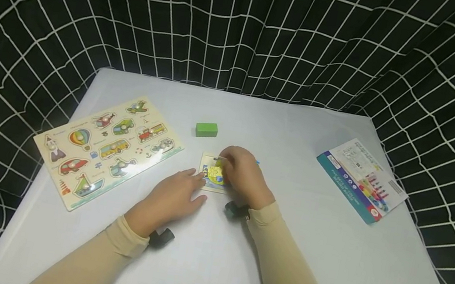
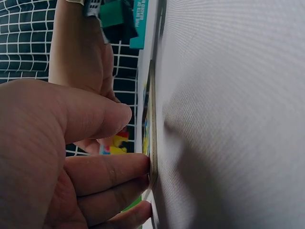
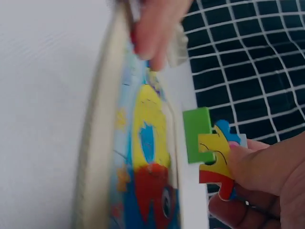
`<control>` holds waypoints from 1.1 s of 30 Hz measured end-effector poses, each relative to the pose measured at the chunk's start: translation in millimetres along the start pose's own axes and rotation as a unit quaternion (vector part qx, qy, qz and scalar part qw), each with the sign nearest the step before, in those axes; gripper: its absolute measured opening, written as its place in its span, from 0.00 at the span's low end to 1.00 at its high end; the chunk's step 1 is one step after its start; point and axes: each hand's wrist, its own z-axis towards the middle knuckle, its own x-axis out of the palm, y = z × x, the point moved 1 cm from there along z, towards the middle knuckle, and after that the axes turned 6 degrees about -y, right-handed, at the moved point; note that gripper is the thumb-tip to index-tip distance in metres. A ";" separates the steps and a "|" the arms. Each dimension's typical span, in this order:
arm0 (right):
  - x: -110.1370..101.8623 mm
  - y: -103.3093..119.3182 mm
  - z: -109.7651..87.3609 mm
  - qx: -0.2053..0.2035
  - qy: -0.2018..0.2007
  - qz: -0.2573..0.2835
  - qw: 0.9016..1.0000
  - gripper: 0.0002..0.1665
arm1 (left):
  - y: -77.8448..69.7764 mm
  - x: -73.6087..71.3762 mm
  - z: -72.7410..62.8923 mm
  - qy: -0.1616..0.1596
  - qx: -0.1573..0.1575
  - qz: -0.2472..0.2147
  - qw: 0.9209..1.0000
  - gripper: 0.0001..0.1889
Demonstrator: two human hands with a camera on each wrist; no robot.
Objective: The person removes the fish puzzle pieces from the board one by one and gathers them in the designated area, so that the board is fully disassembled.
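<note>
A small jigsaw puzzle board [image 1: 213, 190] with a pale wooden rim lies flat near the middle of the table. Yellow, red and blue pieces [image 3: 151, 129] fill much of its picture in the right wrist view. Between thumb and fingers, my right hand [image 1: 244, 175] pinches a yellow, red and blue jigsaw piece [image 3: 214, 150] above the board's right part. My left hand [image 1: 172, 198] is at the board's left side, its fingertips touching the rim in the left wrist view. Its fingers are extended and the thumb is apart from the board. My right hand covers part of the board in the head view.
Beyond the board stands a green block [image 1: 207, 130]. A large wooden vehicle puzzle [image 1: 108, 146] lies at the left. On the right is a bead-set box [image 1: 361, 180]. Black cloth with white grid lines [image 1: 238, 27] surrounds the white table [image 1: 303, 257].
</note>
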 end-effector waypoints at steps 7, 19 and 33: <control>-14.9 -16.9 0.6 0.036 -0.026 0.039 0.998 0.06 | -1.2 0.1 0.3 0.000 -0.001 -0.004 1.000 0.26; -69.5 -92.4 -11.8 0.222 0.011 0.043 0.974 0.14 | -1.1 -1.9 -0.9 0.003 -0.004 -0.015 1.000 0.26; -56.7 -103.5 -11.1 0.196 -0.014 0.005 0.980 0.09 | -0.5 5.5 0.9 -0.030 0.012 -0.009 0.999 0.29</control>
